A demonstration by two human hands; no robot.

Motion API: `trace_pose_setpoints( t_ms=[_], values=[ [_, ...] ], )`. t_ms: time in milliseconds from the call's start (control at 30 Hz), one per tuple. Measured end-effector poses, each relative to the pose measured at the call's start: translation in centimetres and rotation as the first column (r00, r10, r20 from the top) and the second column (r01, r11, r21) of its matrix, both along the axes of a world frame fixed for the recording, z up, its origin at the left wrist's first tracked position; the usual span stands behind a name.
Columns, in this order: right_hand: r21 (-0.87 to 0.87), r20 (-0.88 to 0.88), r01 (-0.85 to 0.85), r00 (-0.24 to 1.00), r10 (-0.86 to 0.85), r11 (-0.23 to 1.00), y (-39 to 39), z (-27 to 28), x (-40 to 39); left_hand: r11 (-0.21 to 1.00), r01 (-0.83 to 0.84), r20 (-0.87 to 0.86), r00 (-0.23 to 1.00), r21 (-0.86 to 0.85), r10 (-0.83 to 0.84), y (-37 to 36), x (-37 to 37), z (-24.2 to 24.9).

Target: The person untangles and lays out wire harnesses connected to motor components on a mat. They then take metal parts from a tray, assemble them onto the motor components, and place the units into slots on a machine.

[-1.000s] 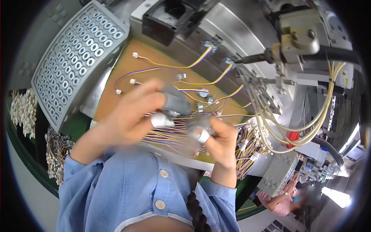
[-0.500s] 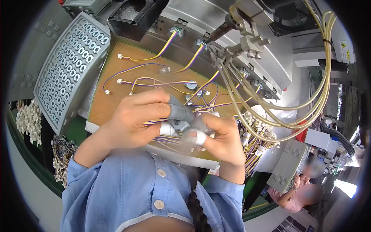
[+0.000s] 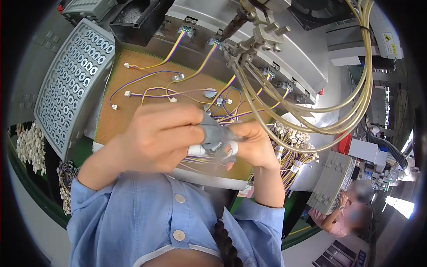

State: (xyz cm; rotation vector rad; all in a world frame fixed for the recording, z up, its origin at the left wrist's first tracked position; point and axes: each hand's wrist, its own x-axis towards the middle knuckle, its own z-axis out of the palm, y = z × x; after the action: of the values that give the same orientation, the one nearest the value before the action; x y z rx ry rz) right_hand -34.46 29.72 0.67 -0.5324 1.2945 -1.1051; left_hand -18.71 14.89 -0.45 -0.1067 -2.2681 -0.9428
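My left hand (image 3: 162,135) is closed, its thumb and fingers pinched together over the brown work mat (image 3: 111,127). Grey covers sit on its fingertips and white tape wraps the thumb. Against it, my right hand (image 3: 254,144) is also pinched, with white tape on a digit. A small metallic part (image 3: 216,146) shows between the fingertips of both hands, mostly hidden and blurred. Below the hands run purple, yellow and white wires (image 3: 202,161). Past the fingers lie a small round silver part (image 3: 210,92) and wires with white connectors (image 3: 128,94).
A grey tray (image 3: 98,82) of ring-shaped parts leans at left. Behind the mat stands a metal fixture (image 3: 284,58) with wired boards clipped on. Clear tubes (image 3: 367,66) loop down at right. Bundled wires (image 3: 291,151) hang beside my right hand. A co-worker (image 3: 336,220) sits far right.
The whole view has shifted slightly, so the bench appears further left. My left fingers have turned and closed more over the small part; my right hand stays against them.
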Motion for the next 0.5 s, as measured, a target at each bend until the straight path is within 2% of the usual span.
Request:
trace_pose_setpoints(
  t_ms=[67,100,133,167,200,233,267,300,333,400,433,500],
  values=[
    [0.019,-0.03,-0.01,0.999,0.011,1.0,0.3,-0.4,-0.4,0.987,0.151,0.213,0.964,0.052,-0.158,-0.8,-0.7,1.1],
    [-0.096,-0.088,-0.012,0.996,0.004,0.995,0.5,-1.2,-0.4,0.986,0.161,0.207,0.964,0.051,-0.168,-1.0,-1.0,1.0],
    [-0.099,-0.1,-0.001,0.995,-0.009,0.995,0.7,-1.2,-0.3,0.965,0.224,0.223,0.942,0.138,-0.251,-1.2,-1.5,0.9],
    [-0.191,-0.207,-0.079,0.978,0.039,0.978,1.1,-1.0,-0.1,0.932,0.287,0.229,0.914,0.221,-0.336,-1.3,-2.1,0.8],
    [-0.267,-0.316,-0.162,0.946,0.073,0.95,1.5,-1.0,-0.1,0.927,0.309,0.213,0.911,0.214,-0.353,-0.9,-2.4,0.4],
    [-0.286,-0.443,-0.174,0.896,0.031,0.942,1.8,-1.1,0.0,0.938,0.199,0.212,0.941,0.285,-0.264,0.0,-2.3,-0.3],
    [-0.283,-0.455,-0.158,0.89,0.013,0.946,2.5,-1.4,-0.3,0.932,0.088,0.221,0.96,0.353,-0.174,0.8,-2.1,-1.0],
    [-0.368,-0.221,0.232,0.919,-0.327,0.901,3.5,-1.9,-0.6,0.928,-0.015,0.189,0.98,0.373,-0.06,1.3,-1.8,-1.6],
    [-0.355,0.033,0.588,0.785,-0.619,0.727,4.4,-2.6,-1.2,0.926,-0.001,0.181,0.981,0.377,-0.072,1.3,-1.3,-1.8],
    [-0.391,0.363,0.715,0.698,-0.617,0.579,5.6,-3.9,-4.3,0.748,-0.172,0.203,0.978,0.641,0.051,0.8,0.0,-2.1],
    [-0.39,0.361,0.718,0.695,-0.622,0.576,5.2,-4.2,-4.9,0.747,-0.168,0.203,0.978,0.643,0.045,0.2,0.8,-2.6],
    [-0.224,0.001,0.892,0.402,-0.915,0.392,4.1,-4.3,-5.4,0.81,-0.277,0.345,0.933,0.518,0.098,-0.9,2.3,-3.5]
  ],
)
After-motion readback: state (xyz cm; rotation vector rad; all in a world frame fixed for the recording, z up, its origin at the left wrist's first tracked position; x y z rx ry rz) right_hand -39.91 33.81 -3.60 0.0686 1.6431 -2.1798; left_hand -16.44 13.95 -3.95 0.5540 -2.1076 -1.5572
